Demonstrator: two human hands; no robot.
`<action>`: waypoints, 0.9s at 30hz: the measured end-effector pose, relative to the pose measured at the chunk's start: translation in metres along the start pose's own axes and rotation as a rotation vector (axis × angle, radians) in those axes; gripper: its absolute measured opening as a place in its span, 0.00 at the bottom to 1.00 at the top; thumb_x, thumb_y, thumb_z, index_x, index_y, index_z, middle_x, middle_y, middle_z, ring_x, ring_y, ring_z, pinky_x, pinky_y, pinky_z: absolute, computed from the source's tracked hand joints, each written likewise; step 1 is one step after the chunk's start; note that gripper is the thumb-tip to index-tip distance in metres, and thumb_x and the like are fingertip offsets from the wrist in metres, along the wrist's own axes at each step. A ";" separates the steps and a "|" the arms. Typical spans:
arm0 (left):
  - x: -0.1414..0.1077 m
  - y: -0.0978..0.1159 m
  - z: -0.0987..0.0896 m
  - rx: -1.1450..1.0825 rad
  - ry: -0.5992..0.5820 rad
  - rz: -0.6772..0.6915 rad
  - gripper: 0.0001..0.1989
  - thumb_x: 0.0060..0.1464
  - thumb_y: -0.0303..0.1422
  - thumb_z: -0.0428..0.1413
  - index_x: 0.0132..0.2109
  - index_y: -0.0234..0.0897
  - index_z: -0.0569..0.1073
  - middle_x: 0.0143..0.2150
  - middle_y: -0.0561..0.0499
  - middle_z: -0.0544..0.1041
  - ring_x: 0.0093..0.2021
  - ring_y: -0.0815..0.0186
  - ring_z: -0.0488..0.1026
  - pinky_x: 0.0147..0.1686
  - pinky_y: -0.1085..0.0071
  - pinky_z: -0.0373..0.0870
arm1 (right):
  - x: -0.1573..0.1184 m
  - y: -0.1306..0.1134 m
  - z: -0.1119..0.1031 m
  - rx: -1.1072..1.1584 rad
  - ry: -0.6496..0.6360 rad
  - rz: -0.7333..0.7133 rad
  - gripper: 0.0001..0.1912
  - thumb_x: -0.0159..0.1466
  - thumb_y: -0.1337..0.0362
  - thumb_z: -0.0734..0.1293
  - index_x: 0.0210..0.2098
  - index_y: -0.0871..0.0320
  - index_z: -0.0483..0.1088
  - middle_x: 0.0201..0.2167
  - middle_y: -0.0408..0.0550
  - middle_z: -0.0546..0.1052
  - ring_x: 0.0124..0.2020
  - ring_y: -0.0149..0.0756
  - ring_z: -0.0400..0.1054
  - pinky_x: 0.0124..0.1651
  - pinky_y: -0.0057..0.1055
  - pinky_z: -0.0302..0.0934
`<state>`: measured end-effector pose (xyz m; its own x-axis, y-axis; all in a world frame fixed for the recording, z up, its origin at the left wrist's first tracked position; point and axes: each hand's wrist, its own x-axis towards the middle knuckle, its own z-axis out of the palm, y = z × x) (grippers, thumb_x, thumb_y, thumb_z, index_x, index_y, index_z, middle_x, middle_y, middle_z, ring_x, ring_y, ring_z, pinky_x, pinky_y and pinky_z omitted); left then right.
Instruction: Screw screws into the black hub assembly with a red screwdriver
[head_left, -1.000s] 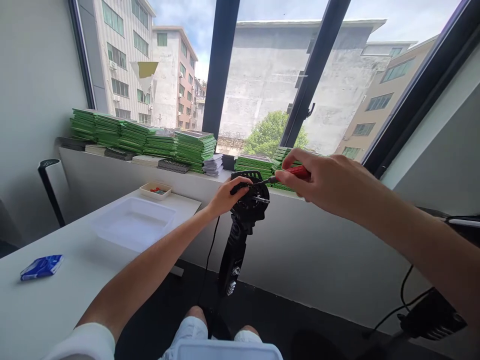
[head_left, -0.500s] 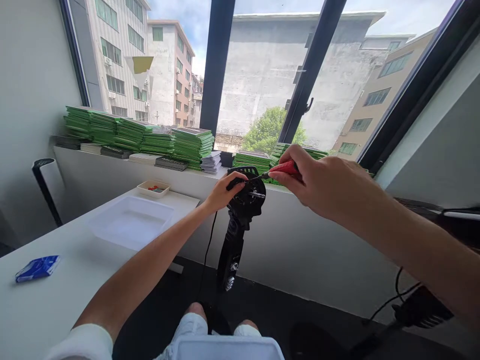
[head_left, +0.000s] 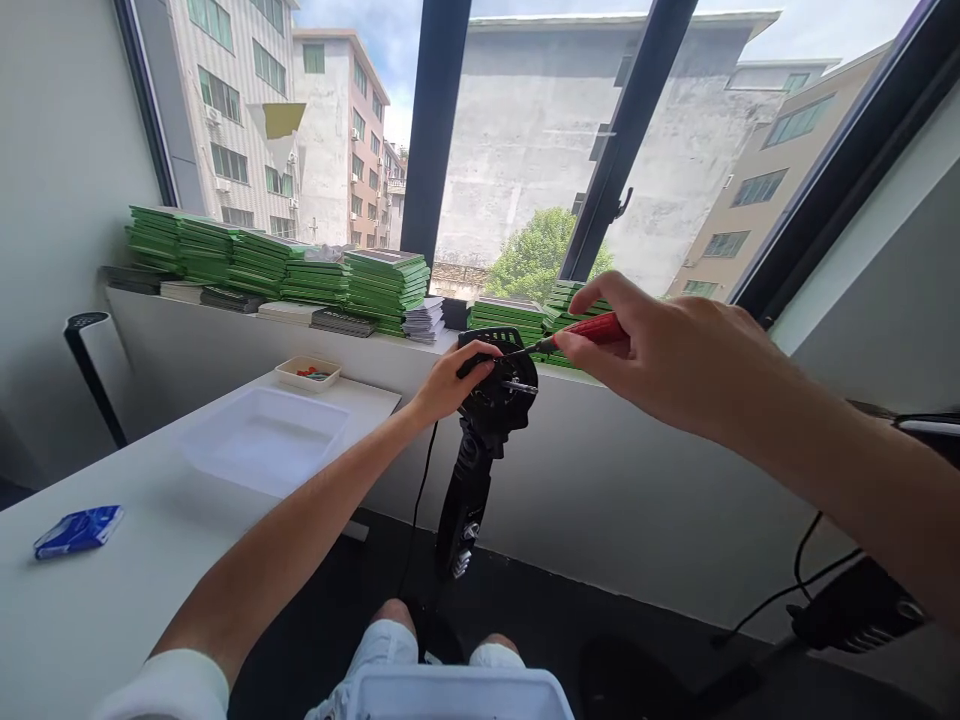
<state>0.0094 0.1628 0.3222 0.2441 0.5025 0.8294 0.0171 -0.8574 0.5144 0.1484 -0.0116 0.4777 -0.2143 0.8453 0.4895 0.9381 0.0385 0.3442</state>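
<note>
In the head view, the left hand [head_left: 446,385] was clamped on the round head of a black handheld device [head_left: 487,420], held up in the air at the centre of the frame with its ribbed handle hanging toward 6 o'clock. The right hand [head_left: 667,355], coming in from 3 o'clock, was closed around a red-handled screwdriver [head_left: 592,332] whose dark shaft pointed toward 9 o'clock, its tip at the device's head beside the left fingers.

The white surface [head_left: 112,600] lay at 8 o'clock. On it sat a shallow white tray [head_left: 262,440], a small beige dish [head_left: 309,374] with red bits beyond it at 10 o'clock, and a blue packet [head_left: 77,530] near the left edge. Along the window sill [head_left: 420,345] at 11 o'clock ran stacks of green boxes [head_left: 300,280], with more at 12 o'clock behind the hands. A tall white cylinder [head_left: 101,370] stood by the wall at 9 o'clock. A black cable [head_left: 817,570] trailed over the dark floor at 4 o'clock. Concrete buildings filled the window [head_left: 525,150].
</note>
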 end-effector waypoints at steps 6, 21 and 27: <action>0.001 -0.001 0.002 0.000 0.008 0.010 0.08 0.64 0.32 0.54 0.48 0.41 0.75 0.46 0.50 0.78 0.50 0.61 0.73 0.53 0.68 0.68 | -0.006 -0.006 -0.001 -0.319 0.066 0.026 0.32 0.72 0.45 0.46 0.44 0.62 0.71 0.18 0.52 0.71 0.23 0.42 0.68 0.26 0.33 0.48; 0.001 -0.003 0.001 0.061 0.019 0.043 0.08 0.65 0.32 0.53 0.49 0.41 0.75 0.47 0.49 0.78 0.49 0.62 0.74 0.51 0.69 0.70 | -0.010 -0.008 0.010 -0.063 0.048 -0.036 0.23 0.69 0.51 0.53 0.52 0.60 0.67 0.19 0.46 0.73 0.19 0.37 0.65 0.25 0.31 0.51; 0.000 -0.002 0.002 0.067 0.025 0.021 0.10 0.65 0.31 0.53 0.50 0.42 0.76 0.48 0.49 0.78 0.51 0.61 0.74 0.53 0.68 0.70 | -0.011 -0.007 0.013 -0.259 0.128 -0.019 0.32 0.72 0.45 0.46 0.48 0.61 0.71 0.16 0.49 0.68 0.18 0.42 0.64 0.23 0.33 0.46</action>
<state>0.0112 0.1649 0.3208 0.2212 0.4861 0.8454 0.0773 -0.8729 0.4817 0.1476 -0.0146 0.4594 -0.2788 0.7710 0.5726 0.8364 -0.0980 0.5392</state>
